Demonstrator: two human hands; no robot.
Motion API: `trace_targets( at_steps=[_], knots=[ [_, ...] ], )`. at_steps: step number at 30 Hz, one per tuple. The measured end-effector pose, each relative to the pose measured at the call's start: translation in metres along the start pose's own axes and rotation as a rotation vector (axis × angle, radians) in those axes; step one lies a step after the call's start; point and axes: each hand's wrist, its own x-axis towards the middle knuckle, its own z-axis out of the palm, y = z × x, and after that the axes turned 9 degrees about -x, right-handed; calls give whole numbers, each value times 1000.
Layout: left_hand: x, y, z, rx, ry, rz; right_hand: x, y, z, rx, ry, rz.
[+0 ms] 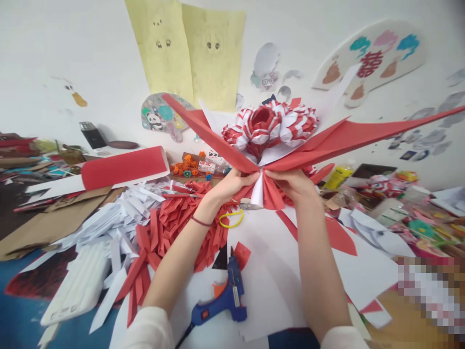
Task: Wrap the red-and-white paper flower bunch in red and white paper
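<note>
Apparently gathering red paper (327, 141) below the flowers (263, 123), pinching it in near-closed fingers (250, 180) of left hand (229, 186) and right hand (297, 187); next, probably best to hold it tight.

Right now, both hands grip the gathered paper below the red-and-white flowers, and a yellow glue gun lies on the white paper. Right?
Wrong on the color: the head view shows the glue gun is blue. The rest stands: left hand and right hand grip the gathered paper below the flowers; the gun lies on the white paper.
</note>
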Motion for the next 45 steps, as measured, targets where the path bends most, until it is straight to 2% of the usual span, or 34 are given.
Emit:
trace_targets(
  at_steps=[5,8,12,20,27,32,39,45],
  knots=[
    [1,-2,9,10,-7,58,-3,0,-12,-51,16,-59],
    [4,-7,7,33,15,80,-6,-4,-14,-108,0,-51],
    [7,-11,5,50,40,98,-8,-8,-15,-167,35,-130],
    [7,-10,1,154,71,76,-9,-12,-21,-262,42,-184],
    [8,-11,1,203,42,106,-11,-15,-22,-433,120,-236],
    [10,-14,-3,222,88,108,-12,-17,-20,-600,145,-280],
    [11,-15,-7,217,64,105,-14,-21,-18,-519,41,-220],
    [12,-15,-6,201,77,106,-16,-20,-19,-552,118,-218]
  ],
)
